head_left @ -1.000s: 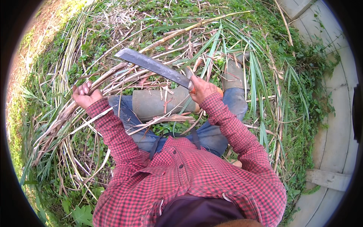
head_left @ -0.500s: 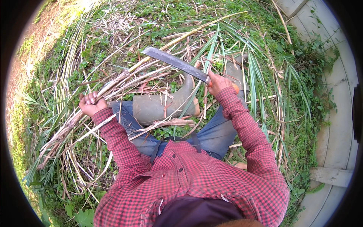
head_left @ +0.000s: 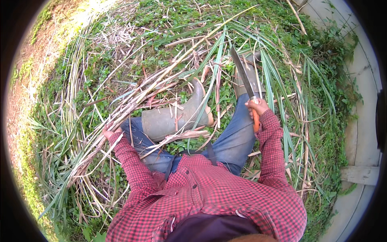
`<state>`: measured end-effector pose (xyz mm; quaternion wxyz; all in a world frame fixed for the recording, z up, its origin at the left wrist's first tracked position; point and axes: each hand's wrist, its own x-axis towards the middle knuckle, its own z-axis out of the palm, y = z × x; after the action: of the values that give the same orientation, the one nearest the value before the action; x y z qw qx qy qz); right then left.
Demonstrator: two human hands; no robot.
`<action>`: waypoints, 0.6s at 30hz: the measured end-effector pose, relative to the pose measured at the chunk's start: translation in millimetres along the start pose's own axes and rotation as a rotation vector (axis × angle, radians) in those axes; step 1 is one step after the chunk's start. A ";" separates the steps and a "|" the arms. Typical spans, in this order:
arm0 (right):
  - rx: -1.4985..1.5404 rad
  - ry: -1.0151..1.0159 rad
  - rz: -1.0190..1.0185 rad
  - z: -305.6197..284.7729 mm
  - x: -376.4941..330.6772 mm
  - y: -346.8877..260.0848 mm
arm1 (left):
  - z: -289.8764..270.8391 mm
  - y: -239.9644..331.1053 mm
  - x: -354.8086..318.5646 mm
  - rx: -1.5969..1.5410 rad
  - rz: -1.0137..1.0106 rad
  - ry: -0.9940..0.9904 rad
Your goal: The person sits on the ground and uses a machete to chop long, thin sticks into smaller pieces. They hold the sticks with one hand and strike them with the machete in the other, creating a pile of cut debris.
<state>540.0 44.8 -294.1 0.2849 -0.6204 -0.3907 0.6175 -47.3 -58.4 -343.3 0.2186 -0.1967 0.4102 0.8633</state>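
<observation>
- Right hand (head_left: 258,108) is closing fully around the orange handle (head_left: 256,121) of a machete (head_left: 243,76); fingers are wrapping tight, no gap showing.
- Machete blade is pointing up and away from the wrist, its tip lying over the green leaves (head_left: 219,60), beside the far rubber boot (head_left: 252,74).
- Left hand (head_left: 109,133) is gripping a bundle of dry cane stalks (head_left: 137,99); the fingers are mostly hidden by the stalks, so how tightly they are closing cannot be told.
- Stalks are running diagonally from the left hand up toward the top right, crossing above the near rubber boot (head_left: 177,117).
- Machete and stalk bundle are sitting well apart, with the near boot between them.
- Grass (head_left: 121,48) is surrounding everything; a pale concrete edge (head_left: 363,133) is running along the right.
</observation>
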 end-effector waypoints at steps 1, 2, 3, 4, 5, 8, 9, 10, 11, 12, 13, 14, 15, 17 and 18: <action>0.024 0.008 0.013 3.1 -12.2 16.0 | -28.1 3.8 37.4 0.090 -0.040 -0.022; 0.040 0.037 0.016 3.4 -19.3 26.2 | -36.4 -0.9 36.3 0.115 -0.051 -0.073; 0.056 0.059 0.009 3.6 -23.2 31.5 | -40.3 -3.3 34.0 0.131 -0.055 -0.129; -0.017 0.076 0.025 4.9 -27.7 30.3 | -39.7 -5.0 31.5 0.099 -0.021 -0.127; -0.129 0.121 0.004 10.0 -31.1 24.9 | -32.5 -6.7 17.6 0.048 0.026 -0.130; -0.575 0.240 -0.156 23.2 -27.9 4.1 | -20.0 3.7 4.3 -0.028 0.056 -0.100; -0.750 0.249 -0.239 26.5 -22.7 -7.6 | -26.2 6.6 16.2 -0.105 0.092 -0.146; -0.919 0.261 -0.315 42.0 -22.8 -28.5 | -17.4 10.5 -2.9 -0.172 0.123 -0.197; -0.933 0.268 -0.401 50.2 -10.0 -33.6 | -7.2 13.2 -29.4 -0.242 0.147 -0.243; -0.950 0.268 -0.485 58.7 3.2 -38.4 | 9.4 14.4 -63.5 -0.212 0.186 -0.175; -1.037 0.211 -0.484 71.6 12.8 -54.0 | 13.8 21.9 -69.3 -0.209 0.200 -0.213; -1.131 0.157 -0.481 77.4 22.2 -70.4 | 15.1 25.4 -72.3 -0.210 0.207 -0.248; -1.182 0.134 -0.539 75.2 40.8 -74.9 | 17.6 29.5 -75.2 -0.212 0.218 -0.286; -1.283 0.088 -0.648 72.1 83.5 -78.4 | 35.9 39.4 -107.6 -0.201 0.241 -0.399; -1.321 0.127 -0.597 68.5 97.0 -90.6 | 39.5 48.6 -111.1 -0.236 0.258 -0.427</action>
<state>453.6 165.4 -276.2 0.0295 -0.5645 -0.8174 0.1113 12.1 -78.6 -232.2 0.1639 0.0196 0.2732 0.9477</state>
